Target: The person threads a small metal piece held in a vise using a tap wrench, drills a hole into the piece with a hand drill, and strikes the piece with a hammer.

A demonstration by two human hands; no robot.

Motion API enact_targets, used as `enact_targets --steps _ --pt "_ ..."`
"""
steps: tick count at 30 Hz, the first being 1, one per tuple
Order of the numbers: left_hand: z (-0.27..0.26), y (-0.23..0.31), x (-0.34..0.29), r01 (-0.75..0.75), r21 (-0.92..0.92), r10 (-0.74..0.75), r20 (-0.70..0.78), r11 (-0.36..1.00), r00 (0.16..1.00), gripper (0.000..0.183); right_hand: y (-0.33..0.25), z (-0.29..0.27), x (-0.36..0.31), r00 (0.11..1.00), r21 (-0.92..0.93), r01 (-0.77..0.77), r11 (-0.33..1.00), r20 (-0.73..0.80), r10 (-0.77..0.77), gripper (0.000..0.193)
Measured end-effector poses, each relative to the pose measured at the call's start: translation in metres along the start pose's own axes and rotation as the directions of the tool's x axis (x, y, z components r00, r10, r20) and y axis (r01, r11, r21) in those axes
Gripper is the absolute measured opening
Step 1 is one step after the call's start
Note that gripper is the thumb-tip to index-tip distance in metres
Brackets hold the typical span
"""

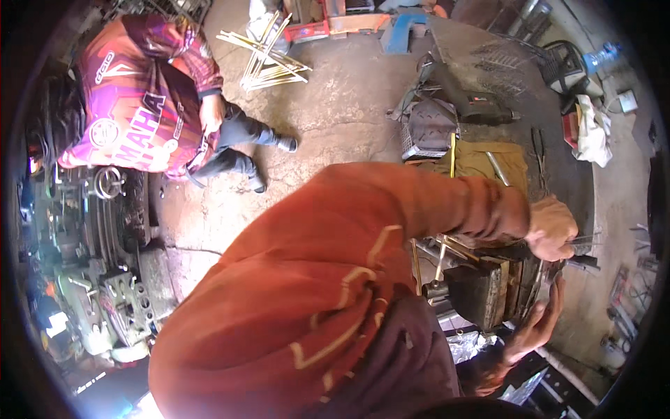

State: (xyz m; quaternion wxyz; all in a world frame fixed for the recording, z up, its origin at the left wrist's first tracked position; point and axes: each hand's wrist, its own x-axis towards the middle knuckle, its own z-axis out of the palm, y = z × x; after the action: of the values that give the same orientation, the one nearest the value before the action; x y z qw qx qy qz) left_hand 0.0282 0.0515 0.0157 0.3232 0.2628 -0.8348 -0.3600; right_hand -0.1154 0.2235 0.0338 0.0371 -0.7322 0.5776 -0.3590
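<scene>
My left hand (551, 228), at the end of a rust-red sleeve, is closed in a fist above the far end of a dark bench vise (478, 293). What it grips is hidden by the fingers. Below it, my right hand (536, 325) lies with fingers stretched out along the side of a narrow metal piece (549, 279) by the vise jaws. The palm seems to rest against that piece. A dark bar (583, 263) sticks out just past my left fist. Thin brass-coloured rods (441, 257) lie beside the vise.
A corded power tool (481, 108), pliers (538, 150) and a brown cloth (481, 159) lie on the bench beyond my left arm. A grey crate (426, 140) stands nearby. A co-worker (139, 98) sits at the upper left, near machinery (112, 300). Yellowish sticks (269, 59) lie piled on the floor.
</scene>
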Motion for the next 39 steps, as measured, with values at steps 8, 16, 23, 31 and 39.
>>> enact_targets --steps 8,16,23,31,39 --pt "0.094 -0.019 0.052 -0.212 -0.174 0.201 -0.081 0.962 0.976 0.05 -0.094 0.056 0.019 0.932 -0.006 0.18 0.984 -0.32 -0.172 0.061" --pt "0.03 0.103 -0.121 0.016 -0.135 -0.035 -0.143 0.991 0.989 0.039 0.06 0.019 0.091 0.965 0.261 -0.261 0.929 0.038 0.261 0.046" --pt "0.086 0.095 -0.119 -0.024 0.263 0.152 -0.479 0.964 0.865 0.038 0.092 0.043 0.13 0.599 0.247 -0.245 0.938 0.799 -0.054 0.069" --pt "0.027 0.032 -0.092 -0.168 0.177 0.236 -0.514 0.97 0.824 0.017 0.102 0.0 0.042 0.873 0.425 -0.32 0.846 0.479 0.089 0.068" --pt "0.098 -0.02 0.055 -0.111 -0.235 0.109 -0.023 0.966 0.994 0.023 -0.082 0.05 -0.005 0.952 0.158 0.25 0.955 -0.218 -0.214 0.05"
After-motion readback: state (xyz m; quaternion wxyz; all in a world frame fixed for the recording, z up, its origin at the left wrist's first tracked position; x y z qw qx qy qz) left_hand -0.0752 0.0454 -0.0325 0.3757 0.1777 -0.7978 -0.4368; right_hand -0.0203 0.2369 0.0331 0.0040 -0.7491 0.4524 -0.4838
